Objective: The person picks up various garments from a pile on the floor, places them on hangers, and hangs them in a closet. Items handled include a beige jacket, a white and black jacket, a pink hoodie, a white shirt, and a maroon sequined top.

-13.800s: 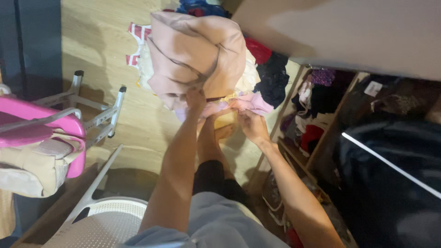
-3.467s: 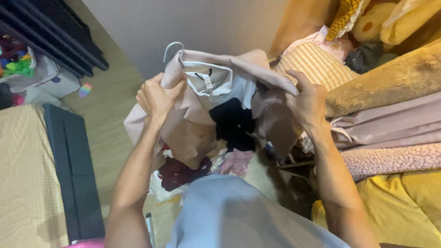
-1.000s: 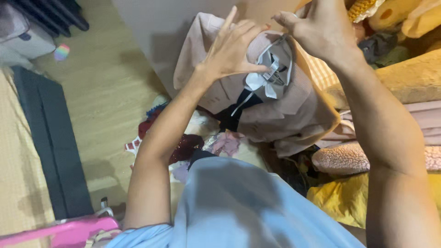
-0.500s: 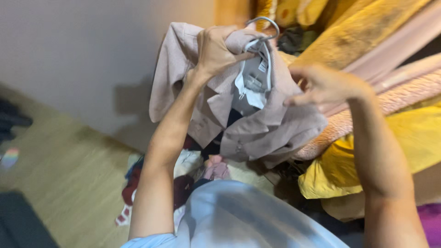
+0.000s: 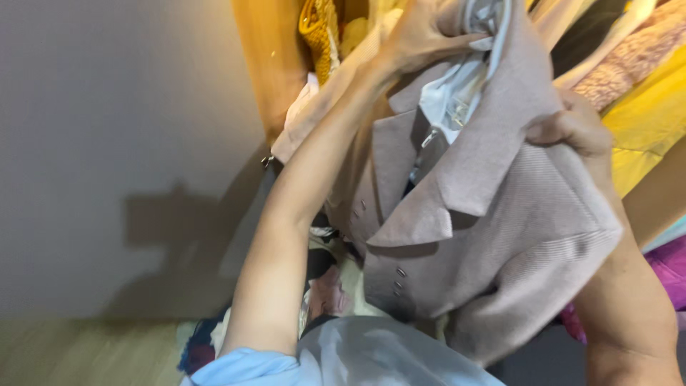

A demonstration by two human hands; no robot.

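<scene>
We hold a dusty-pink jacket (image 5: 493, 236) up at the open wardrobe (image 5: 261, 64), left hand (image 5: 429, 32) closed on its collar at the top, right hand (image 5: 572, 129) pinching the shoulder edge; it looks soft, floppy and fairly light, likely to sag and slide unless we take it at the collar or shoulders. The wardrobe is packed with hanging clothes, yellow garment (image 5: 643, 121) and pink knit (image 5: 629, 57) among them; loose clothes (image 5: 325, 286) lie heaped below.
</scene>
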